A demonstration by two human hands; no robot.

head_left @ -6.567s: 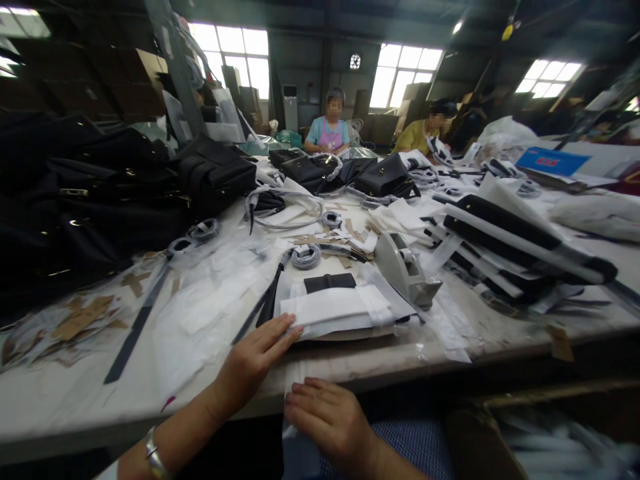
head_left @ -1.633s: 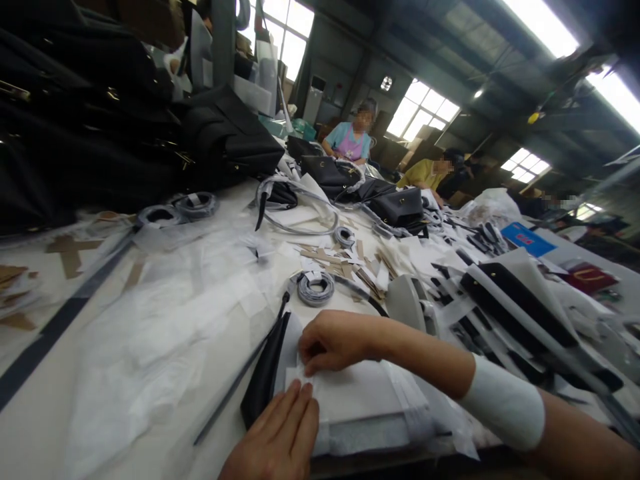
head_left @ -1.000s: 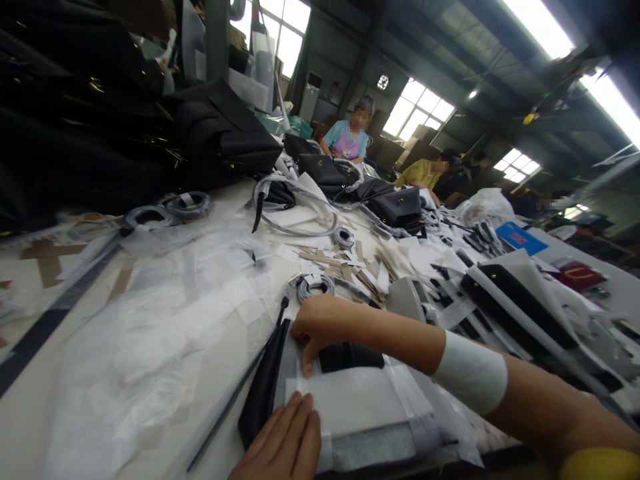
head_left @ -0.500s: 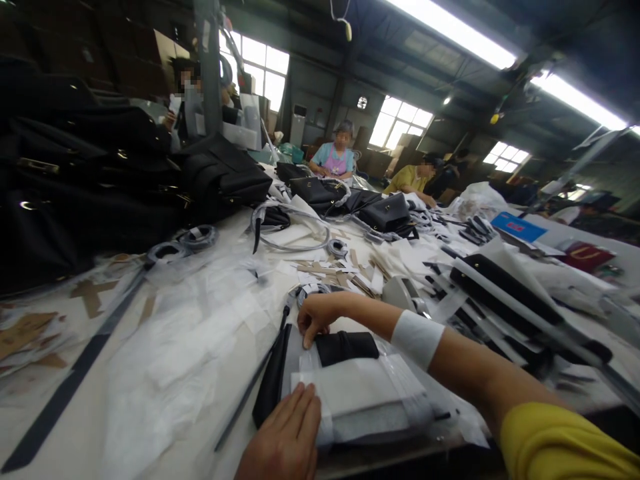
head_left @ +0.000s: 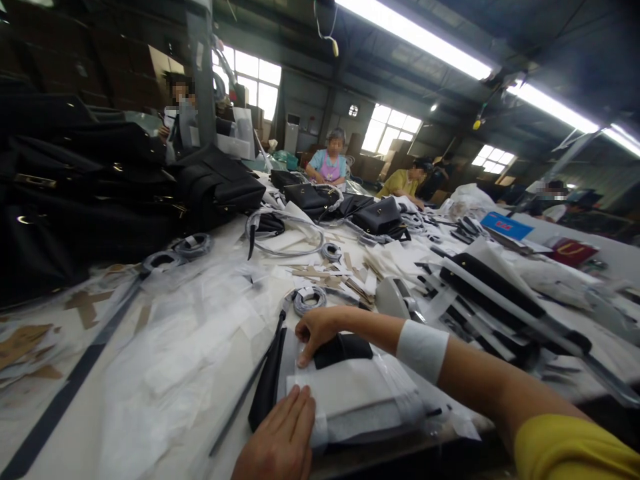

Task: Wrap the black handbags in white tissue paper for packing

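Note:
In front of me lies a black bag (head_left: 265, 387), flat on the table, partly covered by white wrapping paper (head_left: 350, 387) and clear plastic. My left hand (head_left: 280, 433) rests on the bag's near left part, fingers straight and close together over the paper's edge. At the bag's far edge, my right hand (head_left: 319, 331) has its fingers curled and its thumb pressed down on the grey and clear wrapping. Whatever is inside those fingers is hidden. A thin black strap (head_left: 245, 393) runs along the bag's left side. Just beyond the right hand sits a wrapped grey coil (head_left: 309, 300).
Black bags are heaped at left (head_left: 100, 193), with more bags (head_left: 377, 217) further back. Loose plastic sheets (head_left: 175, 360) cover the left tabletop. Wrapped black pieces (head_left: 495, 287) lie at right, near a grey device (head_left: 393, 300). Several people sit around the far side.
My right thumb has slid slightly down along the wrapping toward my left hand. The left hand stays on the paper. The view has shifted a little.

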